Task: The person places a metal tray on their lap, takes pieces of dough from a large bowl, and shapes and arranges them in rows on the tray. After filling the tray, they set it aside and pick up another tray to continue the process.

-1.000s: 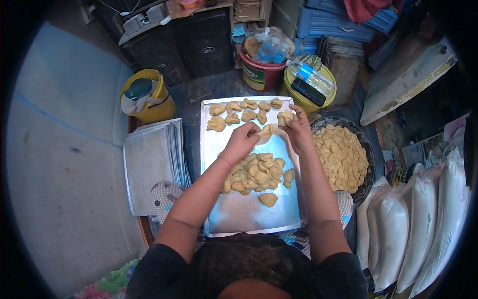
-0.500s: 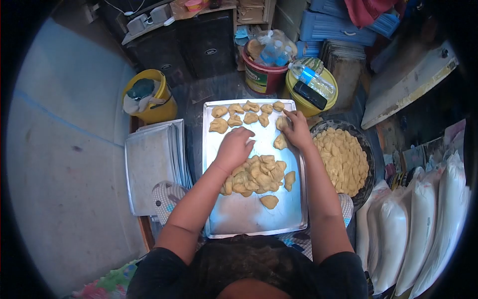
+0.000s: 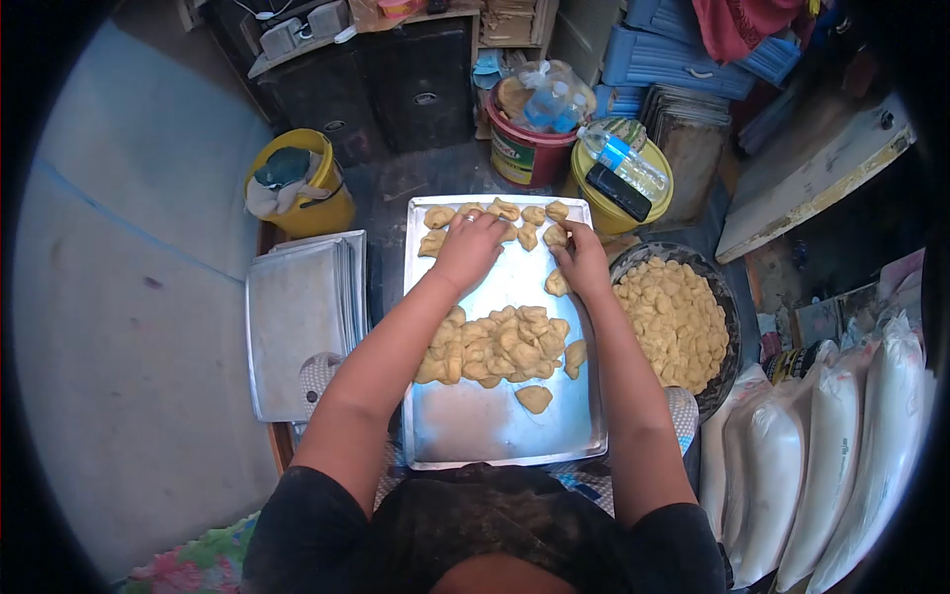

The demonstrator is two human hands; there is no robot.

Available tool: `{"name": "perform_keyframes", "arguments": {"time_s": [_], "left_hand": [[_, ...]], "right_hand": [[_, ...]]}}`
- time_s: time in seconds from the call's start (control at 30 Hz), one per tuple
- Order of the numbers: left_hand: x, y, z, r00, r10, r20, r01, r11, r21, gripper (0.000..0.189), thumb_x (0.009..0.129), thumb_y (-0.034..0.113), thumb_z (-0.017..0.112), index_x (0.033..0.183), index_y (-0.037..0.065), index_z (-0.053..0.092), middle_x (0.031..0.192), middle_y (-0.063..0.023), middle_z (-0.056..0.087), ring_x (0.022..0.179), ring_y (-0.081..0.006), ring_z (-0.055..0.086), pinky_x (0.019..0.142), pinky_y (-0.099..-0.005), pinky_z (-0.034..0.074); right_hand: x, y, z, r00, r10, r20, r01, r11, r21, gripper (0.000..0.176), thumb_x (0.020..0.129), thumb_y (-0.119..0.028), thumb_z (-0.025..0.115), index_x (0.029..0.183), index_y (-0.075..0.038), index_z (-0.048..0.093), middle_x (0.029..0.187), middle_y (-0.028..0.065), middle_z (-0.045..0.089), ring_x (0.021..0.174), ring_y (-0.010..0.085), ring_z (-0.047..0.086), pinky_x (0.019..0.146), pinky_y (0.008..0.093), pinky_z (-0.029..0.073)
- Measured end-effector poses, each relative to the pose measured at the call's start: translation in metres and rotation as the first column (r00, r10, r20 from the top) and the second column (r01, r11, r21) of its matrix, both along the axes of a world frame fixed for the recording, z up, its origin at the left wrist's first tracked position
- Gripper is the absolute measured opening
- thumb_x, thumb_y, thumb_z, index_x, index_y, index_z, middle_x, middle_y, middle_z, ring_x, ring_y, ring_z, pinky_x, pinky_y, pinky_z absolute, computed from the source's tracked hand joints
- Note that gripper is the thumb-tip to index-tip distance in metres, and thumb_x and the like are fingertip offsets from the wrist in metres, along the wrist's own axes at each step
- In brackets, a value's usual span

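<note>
A metal baking tray [image 3: 495, 421] in front of me holds pieces of yellowish dough. Two rows of separate pieces run along its far end, with a loose heap of dough pieces [image 3: 500, 346] across the middle. My left hand [image 3: 473, 252] reaches over the second row, fingers curled down around a piece that is mostly hidden beneath it. At the tray's right side, my right hand [image 3: 584, 259] has thumb and fingers around a dough piece [image 3: 555, 237]. Another dough piece [image 3: 556, 284] lies just below that hand.
Right of the tray stands a dark basin [image 3: 727, 361] full of dough pieces [image 3: 673, 322]. Stacked trays [image 3: 297, 317] lie to the left, near a yellow bucket [image 3: 332, 203]. Beyond are a red bucket [image 3: 534, 163] and a yellow tub [image 3: 653, 168] with a phone [image 3: 618, 191]. Filled plastic sacks [image 3: 767, 465] stand at right.
My left hand has moved forward from above the heap to the second row. The right hand stays by the same dough piece, which sits slightly farther forward. The heap's left part is now uncovered.
</note>
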State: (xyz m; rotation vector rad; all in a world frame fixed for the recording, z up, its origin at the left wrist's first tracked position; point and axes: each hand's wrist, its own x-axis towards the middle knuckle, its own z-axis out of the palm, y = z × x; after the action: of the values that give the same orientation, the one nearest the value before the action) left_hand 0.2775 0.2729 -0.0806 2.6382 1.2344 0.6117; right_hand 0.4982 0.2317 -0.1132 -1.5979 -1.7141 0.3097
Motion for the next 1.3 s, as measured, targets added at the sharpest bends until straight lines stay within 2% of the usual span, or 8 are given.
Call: {"name": "perform_keyframes", "arguments": {"time_s": [0.13,0.3,0.5,0.57,0.6,0.7,1.03,1.3], "left_hand": [[-0.002,-0.016,0.003,0.99,0.043,0.132,-0.054,0.995,0.08,0.035,0.078,0.018,0.065,0.112,0.008,0.061,0.113,-0.0084,0.059,0.112,-0.0289,0.05,0.096,-0.0404,0.036],[-0.062,-0.071,0.022,0.989,0.115,0.096,-0.086,0.961,-0.262,0.034,0.08,0.023,0.066,0.11,0.007,0.063,0.108,-0.0121,0.061,0.106,-0.0304,0.055,0.092,-0.0413,0.04],[-0.093,-0.082,0.015,0.987,0.105,0.119,-0.027,0.851,-0.525,0.023,0.081,0.017,0.064,0.098,0.003,0.064,0.096,-0.0145,0.063,0.085,-0.0281,0.062,0.074,-0.0343,0.049],[-0.088,-0.078,0.028,0.862,0.457,0.219,-0.088,0.56,-0.824,0.012,0.081,0.012,0.061,0.089,0.003,0.062,0.09,-0.0152,0.062,0.08,-0.0297,0.06,0.073,-0.0359,0.047],[-0.094,-0.069,-0.004,0.863,0.318,0.393,-0.093,0.865,-0.494,0.01,0.08,0.009,0.062,0.088,0.002,0.061,0.083,-0.0147,0.061,0.071,-0.0278,0.058,0.069,-0.0351,0.047],[-0.101,-0.048,-0.022,0.83,0.315,0.461,-0.166,0.928,-0.334,0.012,0.08,0.009,0.064,0.088,0.001,0.06,0.077,-0.0141,0.061,0.067,-0.0265,0.059,0.065,-0.0345,0.047],[-0.095,-0.035,-0.026,0.861,0.354,0.365,-0.251,0.92,-0.301,0.017,0.081,0.011,0.062,0.094,0.0,0.065,0.088,-0.0169,0.064,0.08,-0.0311,0.063,0.074,-0.0381,0.05],[-0.079,-0.056,-0.005,0.895,0.301,0.329,-0.257,0.951,-0.17,0.017,0.08,0.014,0.064,0.093,0.003,0.065,0.098,-0.0144,0.06,0.091,-0.0345,0.06,0.078,-0.0424,0.049]], "right_hand": [[-0.005,-0.011,0.02,0.995,-0.095,-0.016,0.096,0.993,0.075,0.042,0.071,-0.015,0.073,0.108,-0.002,0.059,0.103,0.0178,0.057,0.094,0.0339,0.058,0.085,0.0401,0.046],[0.005,-0.044,0.033,0.982,0.181,0.051,-0.141,0.889,-0.435,0.04,0.068,-0.022,0.074,0.101,-0.003,0.061,0.1,0.0169,0.056,0.092,0.033,0.059,0.083,0.0414,0.047],[-0.053,-0.016,0.05,0.971,0.119,-0.21,-0.164,0.962,-0.216,0.036,0.068,-0.016,0.074,0.097,-0.001,0.06,0.089,0.0153,0.064,0.074,0.0307,0.062,0.067,0.0373,0.05],[-0.084,-0.006,0.054,0.961,0.173,-0.215,-0.222,0.948,-0.23,0.032,0.07,-0.012,0.071,0.098,-0.001,0.06,0.095,0.0153,0.062,0.085,0.031,0.062,0.074,0.0377,0.049],[-0.096,-0.002,0.043,0.969,0.201,-0.144,-0.228,0.952,-0.203,0.03,0.071,-0.011,0.07,0.099,-0.002,0.061,0.098,0.0153,0.061,0.09,0.0316,0.061,0.077,0.0382,0.049],[-0.115,-0.008,0.034,0.962,0.257,0.086,-0.25,0.964,-0.087,0.027,0.074,-0.01,0.066,0.1,-0.004,0.062,0.105,0.0154,0.057,0.101,0.0334,0.057,0.085,0.0398,0.047],[-0.128,-0.032,0.056,0.89,0.451,0.061,-0.385,0.818,-0.426,0.027,0.07,-0.02,0.066,0.094,-0.008,0.061,0.09,0.0163,0.063,0.087,0.0342,0.062,0.075,0.0436,0.049],[-0.072,-0.009,0.02,0.972,0.207,0.112,-0.189,0.97,-0.156,0.03,0.072,-0.013,0.068,0.101,-0.006,0.062,0.102,0.0191,0.061,0.093,0.0342,0.061,0.08,0.0406,0.049]]}}
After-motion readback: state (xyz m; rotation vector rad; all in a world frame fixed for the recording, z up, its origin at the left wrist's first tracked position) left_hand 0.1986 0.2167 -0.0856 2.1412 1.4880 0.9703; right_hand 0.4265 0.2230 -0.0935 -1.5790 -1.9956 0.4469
